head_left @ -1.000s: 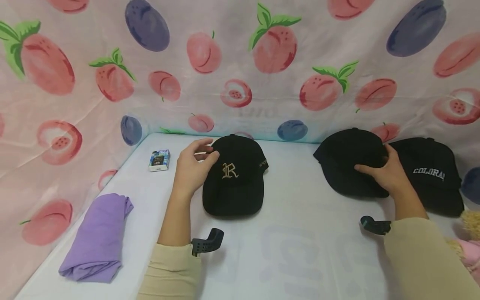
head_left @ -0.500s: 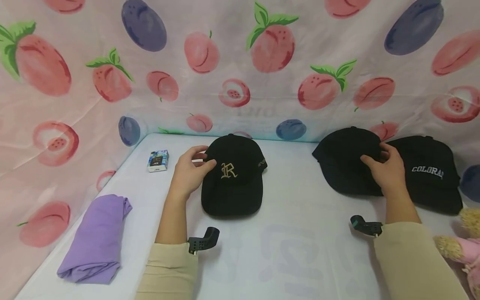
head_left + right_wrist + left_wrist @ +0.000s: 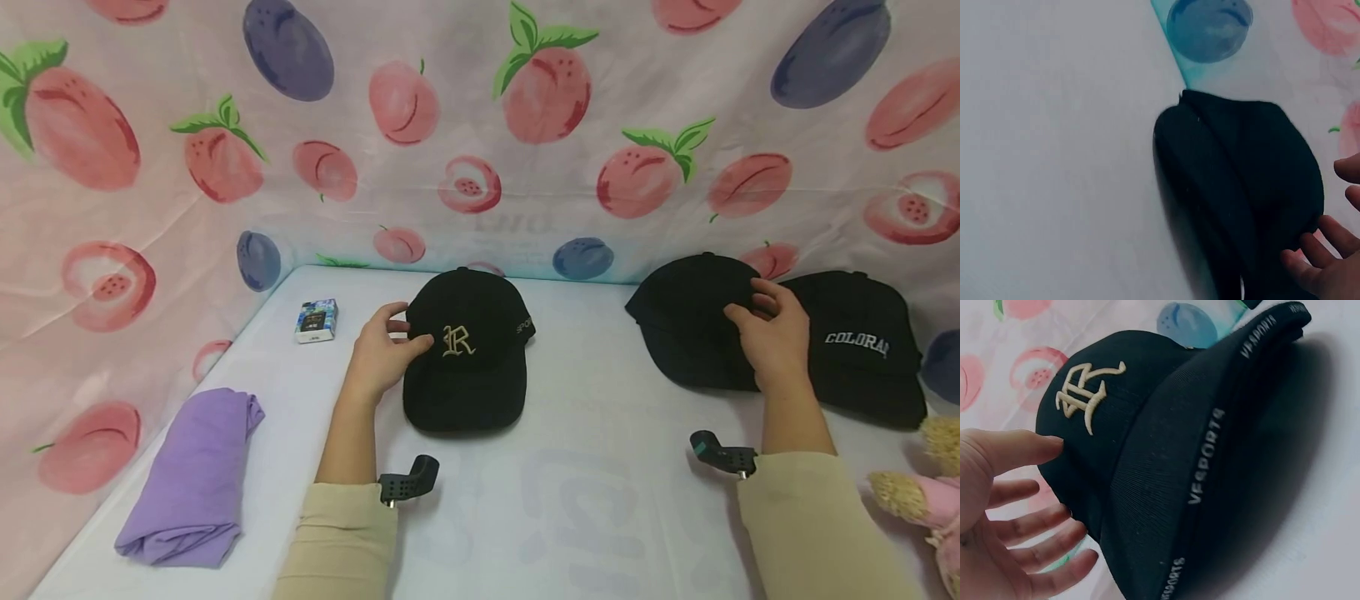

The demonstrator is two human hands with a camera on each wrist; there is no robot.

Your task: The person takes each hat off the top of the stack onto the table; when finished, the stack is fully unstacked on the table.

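In the head view, a black baseball cap (image 3: pixel 465 392) with a gold letter R lies brim forward on the white table. My left hand (image 3: pixel 382 350) is at its left side, thumb near the front panel. The left wrist view shows those fingers loosely spread along the edge of the crown (image 3: pixel 1129 369), not curled round it. Further right sits a plain black cap (image 3: pixel 686 325). My right hand (image 3: pixel 776 337) is at its right side, fingers loosely bent. In the right wrist view these fingertips (image 3: pixel 1300 265) are against or close to the cap's edge; contact is unclear.
A third black cap (image 3: pixel 862 321) with white lettering stands at the far right, partly behind my right hand. A folded purple cloth (image 3: pixel 191 479) and a small blue box (image 3: pixel 317 322) lie on the left. A plush toy (image 3: pixel 930 500) shows at the right edge.
My left hand has slid slightly down along the R cap's left side. My right hand has shifted a little left over the plain cap's right side. The caps stay in place.
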